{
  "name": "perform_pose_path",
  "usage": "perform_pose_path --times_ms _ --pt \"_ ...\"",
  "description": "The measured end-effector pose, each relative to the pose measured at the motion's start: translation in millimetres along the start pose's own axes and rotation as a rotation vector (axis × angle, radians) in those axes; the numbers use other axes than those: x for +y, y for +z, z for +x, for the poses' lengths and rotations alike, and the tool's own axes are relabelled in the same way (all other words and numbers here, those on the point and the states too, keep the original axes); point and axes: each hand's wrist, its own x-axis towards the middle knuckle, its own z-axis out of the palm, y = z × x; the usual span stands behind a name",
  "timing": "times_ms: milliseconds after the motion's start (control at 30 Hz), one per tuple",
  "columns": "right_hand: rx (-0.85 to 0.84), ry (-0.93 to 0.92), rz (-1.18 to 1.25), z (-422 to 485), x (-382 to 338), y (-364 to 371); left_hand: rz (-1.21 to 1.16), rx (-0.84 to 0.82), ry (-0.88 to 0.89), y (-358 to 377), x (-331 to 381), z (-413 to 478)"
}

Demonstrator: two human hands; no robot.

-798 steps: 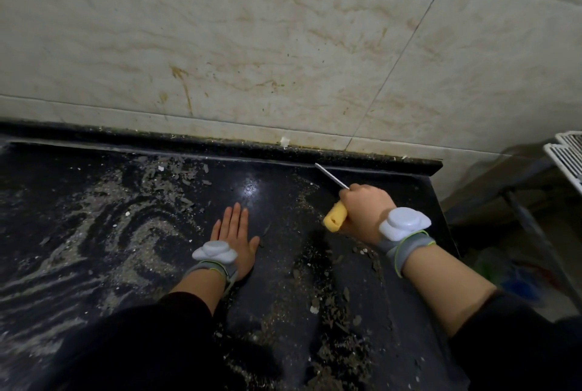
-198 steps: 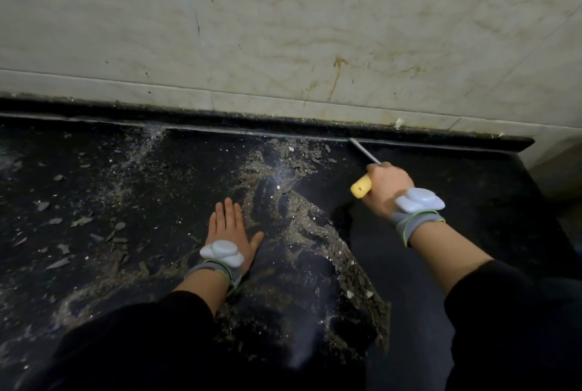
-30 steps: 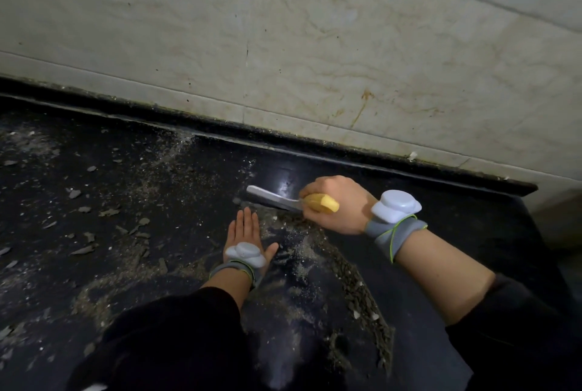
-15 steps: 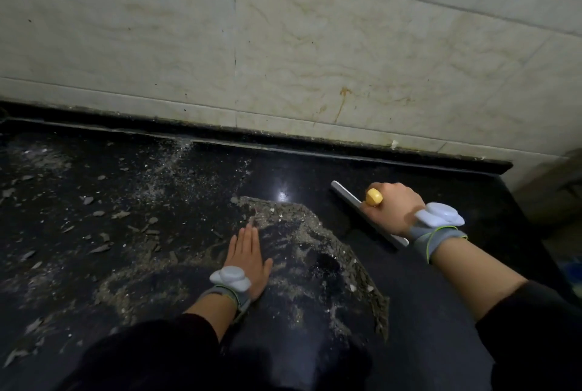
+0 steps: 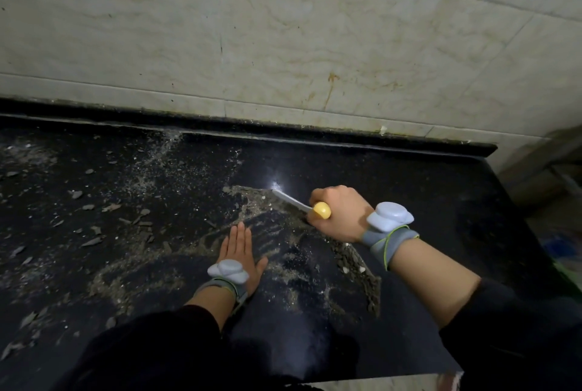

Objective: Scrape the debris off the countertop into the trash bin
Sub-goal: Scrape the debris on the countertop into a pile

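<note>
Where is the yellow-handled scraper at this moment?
The scraper is right of centre in the head view, gripped by the right hand, blade on the countertop at the far end of the debris ridge, beyond the flat left hand.

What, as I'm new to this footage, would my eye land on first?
The right hand grips a yellow-handled scraper in the middle of the black countertop, blade tip beside a bright glare. Pale debris smears the left half and piles in a ridge running from that hand toward the near edge. The left hand lies flat left of the ridge.
</note>
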Motion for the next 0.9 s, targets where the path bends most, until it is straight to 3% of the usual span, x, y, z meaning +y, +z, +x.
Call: perform_pose_path --times_ms 300,533,900 --pt "0.165 0.159 -0.001 -13 25 -21 0.037 -0.035 -0.001 -3 2 0" --pt "0.054 0.374 -0.128 -31 66 -17 0.005 -0.045 0.001 -1 0 0" --pt "0.027 0.132 -0.09 -47 14 17 -0.022 0.001 0.035 7 -4 2"
